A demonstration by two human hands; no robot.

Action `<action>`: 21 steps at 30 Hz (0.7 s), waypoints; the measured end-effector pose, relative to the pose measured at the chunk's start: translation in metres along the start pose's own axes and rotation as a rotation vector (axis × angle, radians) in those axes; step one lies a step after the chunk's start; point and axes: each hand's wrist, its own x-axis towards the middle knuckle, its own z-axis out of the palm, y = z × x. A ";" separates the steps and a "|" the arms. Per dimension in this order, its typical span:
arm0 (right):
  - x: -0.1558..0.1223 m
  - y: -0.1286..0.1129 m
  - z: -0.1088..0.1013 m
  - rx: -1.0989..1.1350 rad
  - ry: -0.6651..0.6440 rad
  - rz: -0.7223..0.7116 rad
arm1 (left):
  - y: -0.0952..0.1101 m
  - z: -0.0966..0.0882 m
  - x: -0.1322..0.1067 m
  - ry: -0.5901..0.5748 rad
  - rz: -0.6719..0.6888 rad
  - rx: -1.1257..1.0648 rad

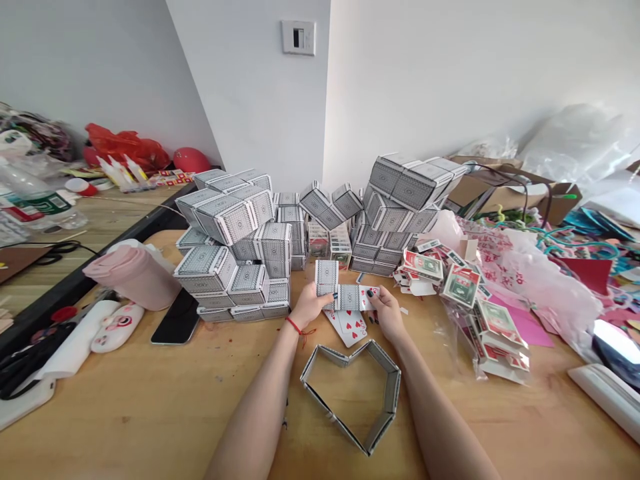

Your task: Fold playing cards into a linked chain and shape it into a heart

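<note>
My left hand [311, 308] pinches a grey-backed piece of folded playing cards [349, 297] near its left part. The thumb and fingers of my right hand [387, 312] are closed on its right end, where a white card face with red marks shows. One grey-backed section [327, 272] stands up at the left of this piece. Just below it, loose playing cards [349, 327] with red hearts lie face up on the table. Between my forearms rests a heart-shaped frame [394, 387] made of folded cards.
Stacked card blocks stand on the left [235, 217] and right [405, 180], with a heart-shaped card piece [327, 208] between them. Opened card boxes [463, 285] and plastic bags [520, 267] lie right. A phone [175, 319] and a pink roll [133, 275] lie left.
</note>
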 end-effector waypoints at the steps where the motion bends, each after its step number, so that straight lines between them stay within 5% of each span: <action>1: 0.000 -0.001 0.000 -0.007 -0.008 0.002 | -0.001 0.000 0.000 0.001 -0.005 0.002; 21: 0.001 0.000 -0.005 0.005 -0.022 0.021 | 0.001 0.004 -0.001 0.010 -0.017 -0.055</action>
